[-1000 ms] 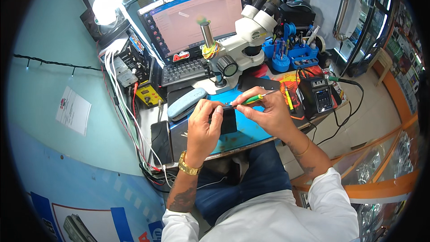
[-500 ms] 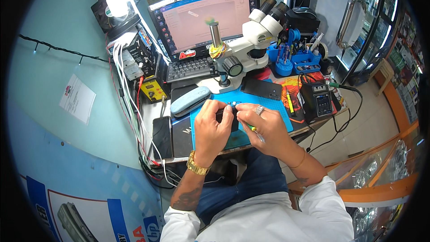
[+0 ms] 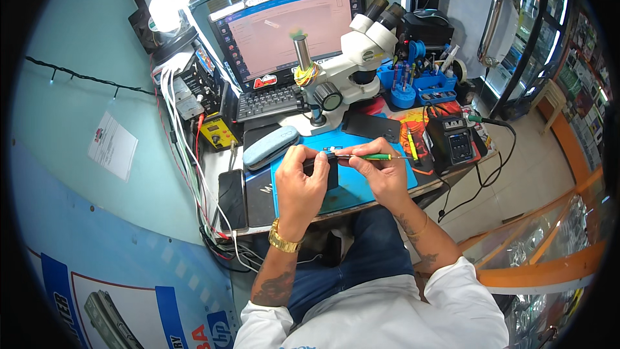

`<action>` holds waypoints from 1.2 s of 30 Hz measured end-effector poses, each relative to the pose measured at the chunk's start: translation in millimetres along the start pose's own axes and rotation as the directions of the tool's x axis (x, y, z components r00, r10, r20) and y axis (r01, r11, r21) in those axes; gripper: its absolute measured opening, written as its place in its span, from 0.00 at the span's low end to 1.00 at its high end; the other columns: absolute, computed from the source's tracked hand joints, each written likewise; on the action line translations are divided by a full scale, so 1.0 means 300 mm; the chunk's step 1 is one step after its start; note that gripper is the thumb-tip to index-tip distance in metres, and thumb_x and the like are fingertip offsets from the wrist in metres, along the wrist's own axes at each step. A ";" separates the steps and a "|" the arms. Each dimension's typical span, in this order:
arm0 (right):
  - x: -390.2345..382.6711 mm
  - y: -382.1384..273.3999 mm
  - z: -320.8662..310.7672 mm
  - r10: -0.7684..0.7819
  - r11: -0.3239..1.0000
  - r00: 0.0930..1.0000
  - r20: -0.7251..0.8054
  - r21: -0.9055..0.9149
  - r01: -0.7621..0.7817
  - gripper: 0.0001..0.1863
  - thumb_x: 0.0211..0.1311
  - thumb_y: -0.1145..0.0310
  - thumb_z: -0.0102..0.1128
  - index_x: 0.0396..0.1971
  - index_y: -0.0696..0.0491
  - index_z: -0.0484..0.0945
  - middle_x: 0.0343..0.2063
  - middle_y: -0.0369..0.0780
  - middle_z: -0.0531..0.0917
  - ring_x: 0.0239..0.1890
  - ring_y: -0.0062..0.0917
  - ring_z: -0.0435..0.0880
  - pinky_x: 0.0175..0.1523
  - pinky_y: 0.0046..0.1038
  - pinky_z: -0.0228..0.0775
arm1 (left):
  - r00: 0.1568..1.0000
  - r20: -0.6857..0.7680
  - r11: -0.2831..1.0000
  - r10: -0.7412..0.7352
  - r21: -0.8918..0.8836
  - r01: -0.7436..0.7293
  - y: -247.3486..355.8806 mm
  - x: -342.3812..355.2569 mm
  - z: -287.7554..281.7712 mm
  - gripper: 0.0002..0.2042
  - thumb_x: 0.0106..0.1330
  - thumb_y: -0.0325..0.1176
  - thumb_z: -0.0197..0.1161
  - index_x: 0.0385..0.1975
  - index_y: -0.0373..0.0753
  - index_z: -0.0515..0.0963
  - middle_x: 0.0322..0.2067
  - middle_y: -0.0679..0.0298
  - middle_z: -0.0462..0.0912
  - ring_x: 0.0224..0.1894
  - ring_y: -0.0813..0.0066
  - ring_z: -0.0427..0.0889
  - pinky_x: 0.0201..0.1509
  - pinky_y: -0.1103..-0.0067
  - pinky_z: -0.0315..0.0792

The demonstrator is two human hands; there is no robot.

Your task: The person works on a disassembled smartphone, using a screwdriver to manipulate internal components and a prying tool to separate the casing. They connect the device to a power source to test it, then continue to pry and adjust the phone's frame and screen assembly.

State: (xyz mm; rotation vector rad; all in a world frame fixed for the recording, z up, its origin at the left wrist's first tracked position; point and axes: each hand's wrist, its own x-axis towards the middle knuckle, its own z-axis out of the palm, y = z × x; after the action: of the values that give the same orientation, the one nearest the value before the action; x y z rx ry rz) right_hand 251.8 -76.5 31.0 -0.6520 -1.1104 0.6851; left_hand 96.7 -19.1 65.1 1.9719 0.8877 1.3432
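Note:
My left hand (image 3: 299, 181) is closed around a small black flat device (image 3: 332, 174), held up over the blue work mat. Its kind I cannot make out, and the fingers hide part of it. Between the fingers of my right hand (image 3: 382, 178) lies a slim green-handled tool (image 3: 378, 156), roughly level. The tool's left end meets the device's top edge by my left fingertips; its thin other end sticks out to the right. Just beyond the hands, a small pale part (image 3: 333, 148) rests on the blue mat (image 3: 352, 199).
A microscope (image 3: 368, 45) stands behind the mat, before a monitor (image 3: 284, 26) and keyboard (image 3: 268, 102). Left are a grey-blue case (image 3: 271, 147) and a phone (image 3: 232, 199). Right are a dark phone (image 3: 371, 126), a yellow pen-like tool (image 3: 412, 143) and a black soldering station (image 3: 452, 142).
The green-handled tool has turned from lying tucked in my right palm to level, with one end at the device. My right fingers have shifted along it. My left hand keeps its hold.

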 end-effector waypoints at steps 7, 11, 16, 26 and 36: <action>0.024 -0.028 -0.021 0.064 0.996 0.997 0.051 -0.059 -0.060 0.05 0.67 0.80 0.63 0.40 0.60 0.77 0.42 0.47 0.87 0.47 0.27 0.87 0.52 0.27 0.82 | 0.996 0.033 0.997 -0.082 0.001 0.082 -0.008 0.000 -0.003 0.08 0.65 0.27 0.66 0.27 0.30 0.75 0.26 0.57 0.77 0.25 0.67 0.77 0.30 0.74 0.70; 0.013 -0.026 -0.009 0.111 0.991 0.994 -0.001 -0.081 -0.111 0.04 0.67 0.78 0.63 0.39 0.59 0.78 0.41 0.46 0.87 0.46 0.26 0.87 0.50 0.26 0.82 | 0.997 0.019 0.996 -0.080 -0.023 0.081 -0.008 -0.003 0.007 0.08 0.65 0.27 0.66 0.27 0.30 0.75 0.26 0.57 0.77 0.25 0.69 0.76 0.30 0.75 0.69; -0.080 0.050 0.038 -0.081 0.953 0.987 -0.140 -0.300 0.035 0.05 0.67 0.77 0.63 0.39 0.59 0.78 0.44 0.50 0.87 0.46 0.31 0.89 0.47 0.28 0.82 | 0.999 0.001 0.999 -0.043 0.017 0.042 -0.001 -0.010 0.008 0.08 0.65 0.26 0.65 0.28 0.30 0.75 0.26 0.57 0.77 0.25 0.70 0.77 0.29 0.75 0.69; -0.114 0.112 0.119 -0.458 0.738 0.883 -0.106 -0.599 0.311 0.10 0.61 0.83 0.66 0.40 0.60 0.75 0.45 0.54 0.86 0.49 0.40 0.88 0.51 0.32 0.82 | 0.958 -0.227 0.976 0.177 0.163 -0.142 -0.030 -0.037 0.060 0.07 0.68 0.26 0.62 0.40 0.34 0.72 0.45 0.52 0.73 0.49 0.57 0.75 0.57 0.69 0.68; -0.072 -0.010 0.061 -0.137 0.899 0.979 -0.154 -0.435 0.058 0.05 0.63 0.77 0.65 0.34 0.61 0.78 0.37 0.47 0.88 0.41 0.33 0.90 0.48 0.30 0.79 | 0.933 -0.188 0.912 0.306 0.341 -0.230 -0.026 -0.099 0.078 0.10 0.64 0.19 0.57 0.43 0.31 0.72 0.52 0.41 0.74 0.58 0.40 0.74 0.59 0.57 0.70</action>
State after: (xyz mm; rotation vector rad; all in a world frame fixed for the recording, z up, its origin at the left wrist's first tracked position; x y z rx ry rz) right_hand 228.9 -92.6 26.4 -1.0070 -1.1232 0.2828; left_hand 109.3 -40.0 35.2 2.2751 1.0194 1.7141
